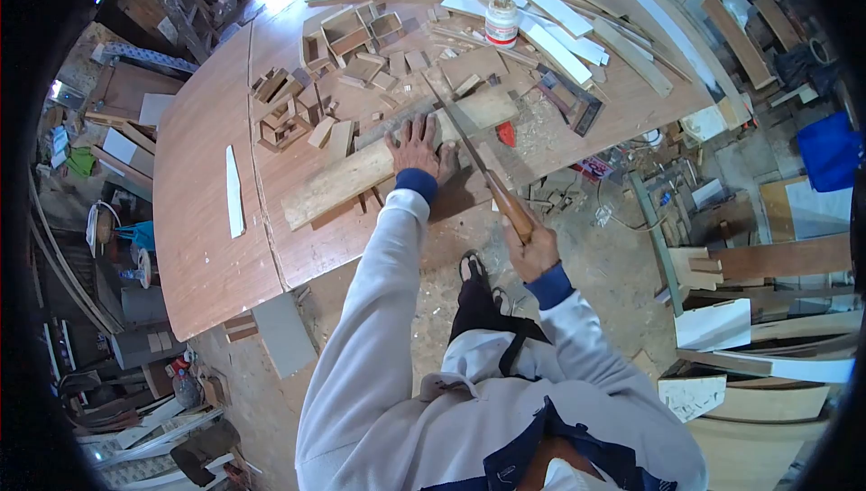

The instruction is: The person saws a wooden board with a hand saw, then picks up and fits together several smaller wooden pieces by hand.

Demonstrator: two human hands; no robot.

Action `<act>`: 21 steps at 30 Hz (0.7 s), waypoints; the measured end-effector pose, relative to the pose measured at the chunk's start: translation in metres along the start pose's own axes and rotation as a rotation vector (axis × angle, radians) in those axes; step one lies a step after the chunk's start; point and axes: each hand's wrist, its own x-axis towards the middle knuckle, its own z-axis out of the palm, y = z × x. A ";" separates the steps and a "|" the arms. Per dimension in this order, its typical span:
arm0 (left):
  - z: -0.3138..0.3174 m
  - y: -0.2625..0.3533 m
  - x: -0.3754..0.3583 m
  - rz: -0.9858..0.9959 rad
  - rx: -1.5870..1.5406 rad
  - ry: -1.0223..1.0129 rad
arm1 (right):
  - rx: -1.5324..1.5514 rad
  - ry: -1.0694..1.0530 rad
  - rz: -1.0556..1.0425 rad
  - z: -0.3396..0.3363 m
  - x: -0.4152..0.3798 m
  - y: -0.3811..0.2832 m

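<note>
My left hand [418, 146] lies flat with fingers spread on a long pale wooden board [338, 183], pressing on its top. The board lies slantwise on the workbench [200, 211]. My right hand [534, 249] is wrapped round the wooden handle of a handsaw [511, 206]. Its narrow blade points away from me and crosses the board just right of my left hand. Under the board, the ends of thin wooden strips stick out. A small red object [506, 134] sits beside the board near the blade, among sawdust.
Small wooden box frames [345, 33] and offcuts stand behind the board. A white jar [502, 22] holding brushes or sticks is near white-faced strips [555, 49]. A dark frame corner [577, 103] lies at right. A white strip [234, 192] rests at left. Planks [785, 256] fill the floor right.
</note>
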 end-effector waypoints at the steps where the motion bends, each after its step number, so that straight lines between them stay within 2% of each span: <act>1: 0.001 0.000 -0.004 0.002 -0.005 -0.014 | -0.003 -0.008 0.009 -0.008 -0.016 0.000; 4: 0.002 -0.004 0.002 -0.009 -0.010 -0.007 | 0.067 0.078 -0.204 -0.025 -0.043 0.005; 5: 0.002 -0.003 -0.001 -0.003 -0.014 -0.006 | 0.069 0.079 -0.194 -0.022 -0.044 0.009; 7: 0.002 -0.001 0.000 -0.003 -0.013 -0.008 | -0.035 -0.069 0.111 -0.019 -0.018 -0.013; 11: -0.001 -0.002 -0.001 -0.011 -0.019 -0.027 | 0.008 -0.059 0.064 -0.004 -0.009 0.004; 13: -0.003 -0.001 0.001 -0.015 -0.014 -0.030 | 0.029 0.075 -0.153 -0.014 -0.034 0.009; 14: -0.004 -0.001 0.000 -0.013 -0.007 -0.036 | 0.115 0.016 -0.053 -0.020 -0.043 0.011; 15: -0.001 -0.002 -0.004 -0.017 -0.008 -0.045 | 0.115 0.010 -0.046 -0.021 -0.042 0.006; 17: 0.001 -0.002 -0.001 -0.014 -0.007 -0.024 | -0.031 -0.045 0.052 -0.018 -0.025 -0.007; 21: 0.002 -0.002 0.002 0.002 0.032 -0.027 | 0.006 -0.094 0.115 -0.005 -0.010 0.007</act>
